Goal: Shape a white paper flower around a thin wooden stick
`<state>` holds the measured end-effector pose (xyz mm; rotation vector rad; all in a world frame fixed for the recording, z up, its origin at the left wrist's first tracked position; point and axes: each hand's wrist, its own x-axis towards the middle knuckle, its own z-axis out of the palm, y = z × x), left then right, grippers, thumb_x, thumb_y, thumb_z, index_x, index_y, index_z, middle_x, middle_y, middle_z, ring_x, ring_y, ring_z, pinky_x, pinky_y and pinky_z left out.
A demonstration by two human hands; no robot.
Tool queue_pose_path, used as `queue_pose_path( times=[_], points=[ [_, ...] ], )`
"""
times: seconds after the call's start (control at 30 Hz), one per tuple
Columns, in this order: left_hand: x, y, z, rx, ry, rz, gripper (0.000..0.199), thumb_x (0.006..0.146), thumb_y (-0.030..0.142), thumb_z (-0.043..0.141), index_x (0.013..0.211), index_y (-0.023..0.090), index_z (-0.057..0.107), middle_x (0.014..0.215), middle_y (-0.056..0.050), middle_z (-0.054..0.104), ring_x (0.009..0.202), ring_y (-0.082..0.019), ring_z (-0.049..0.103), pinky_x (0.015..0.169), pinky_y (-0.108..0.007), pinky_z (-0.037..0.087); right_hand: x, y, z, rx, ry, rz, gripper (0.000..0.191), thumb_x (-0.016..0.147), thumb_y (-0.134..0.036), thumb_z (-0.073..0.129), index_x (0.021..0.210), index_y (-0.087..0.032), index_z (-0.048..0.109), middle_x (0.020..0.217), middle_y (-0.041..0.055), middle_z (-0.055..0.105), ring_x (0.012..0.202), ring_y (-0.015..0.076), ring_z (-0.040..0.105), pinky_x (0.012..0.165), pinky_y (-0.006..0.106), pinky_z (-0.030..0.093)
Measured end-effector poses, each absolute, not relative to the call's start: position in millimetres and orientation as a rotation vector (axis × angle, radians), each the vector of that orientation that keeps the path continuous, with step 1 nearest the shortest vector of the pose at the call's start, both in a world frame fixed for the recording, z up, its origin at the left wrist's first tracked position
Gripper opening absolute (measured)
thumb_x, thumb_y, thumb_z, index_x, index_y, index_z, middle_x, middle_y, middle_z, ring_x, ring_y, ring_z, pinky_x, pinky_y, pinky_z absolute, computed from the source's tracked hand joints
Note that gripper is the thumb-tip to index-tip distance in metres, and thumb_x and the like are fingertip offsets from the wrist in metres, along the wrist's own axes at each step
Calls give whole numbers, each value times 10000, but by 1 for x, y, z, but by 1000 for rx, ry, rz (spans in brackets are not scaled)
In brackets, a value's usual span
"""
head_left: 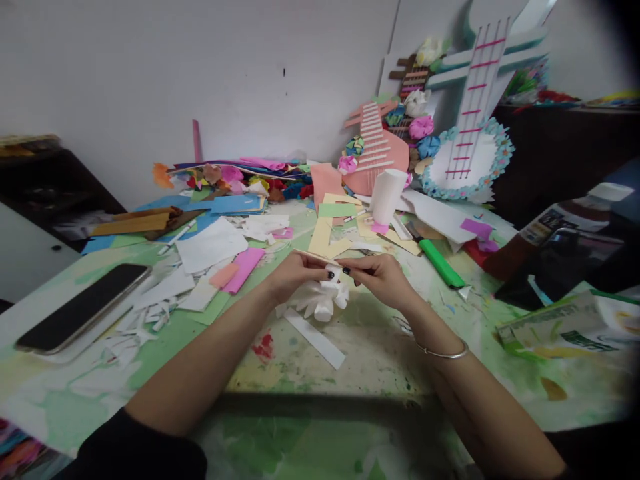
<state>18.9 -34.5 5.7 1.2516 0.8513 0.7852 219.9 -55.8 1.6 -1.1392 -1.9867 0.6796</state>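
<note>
In the head view, the left hand (298,273) pinches a narrow, cream-coloured paper piece (318,257) between thumb and fingers; the right hand (383,279) has its fingertips pressed together at the right end of this piece; probably it is held from two sides so that it stays steady. The white, ruffled paper flower (324,304) is directly below the fingertips, between both hands; whether it is attached to the piece or touches the bench (370,373), I cannot tell. A flat, white paper strip (316,339) lies just beside the flower, on the near side; the green-handled cutter (443,264) lies beyond the right hand, perhaps for easy reach.
</note>
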Motion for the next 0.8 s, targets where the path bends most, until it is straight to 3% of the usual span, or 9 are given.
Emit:
queue_pose_path(
  times=[0.13,0.27,0.57,0.8],
  points=[
    [23,-34,1,1183,876,843,217,600,275,748,697,84,708,594,-39,641,519,-92,518,513,-208,366,218,-53,-5,-1135,-2036,523,302,825,-195,520,1076,-214,687,579,-15,628,517,71,505,517,181,350],
    [31,-36,-6,1082,913,931,321,647,397,706,607,84,643,537,-32,584,483,-96,485,470,-217,325,216,-51,-11,-1071,-2105,380,315,818,-125,513,1052,-225,699,591,-14,628,530,68,516,533,178,343],
    [31,-38,-9,1127,957,940,207,603,262,705,553,98,590,498,28,481,463,-58,404,433,-191,270,214,-48,-15,-1003,-2046,436,288,809,-112,533,986,-236,723,684,4,670,589,81,567,548,177,371],
    [32,-35,-12,1134,944,936,134,579,214,679,559,111,595,527,25,518,485,-66,431,441,-188,286,213,-51,-12,-1014,-2106,301,292,829,-131,518,1029,-224,708,679,15,656,605,86,566,558,186,368]
  ],
)
